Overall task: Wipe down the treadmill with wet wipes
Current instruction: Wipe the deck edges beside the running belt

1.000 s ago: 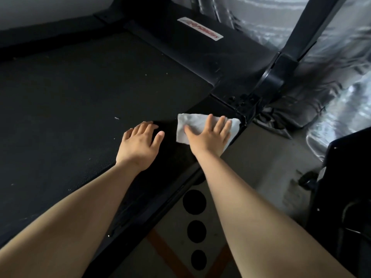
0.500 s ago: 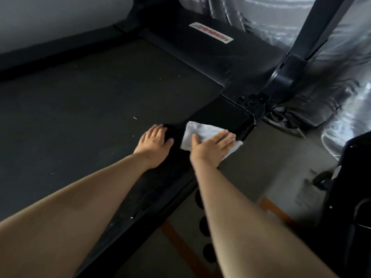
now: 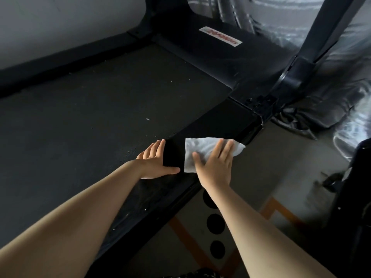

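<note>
A black treadmill [image 3: 100, 101] fills the left and middle of the head view, its belt dotted with small specks. A white wet wipe [image 3: 197, 149] lies spread on the treadmill's right side rail [image 3: 226, 121]. My right hand [image 3: 215, 167] presses flat on the wipe, fingers pointing up the rail. My left hand [image 3: 155, 160] rests flat beside it at the belt's edge, fingers together, with nothing in it. A black gap of rail shows between the two hands.
The treadmill's upright post [image 3: 301, 63] rises at the right, with a labelled motor cover [image 3: 220, 39] behind. Shiny grey fabric [image 3: 331, 93] lies bunched past the post. A dark object [image 3: 359, 197] stands at the right edge. The grey floor [image 3: 261, 177] has orange lines and black dots.
My right hand has slid the wipe back along the side rail, away from the post and toward me. My left hand shifted with it, staying flat at the belt's edge.
</note>
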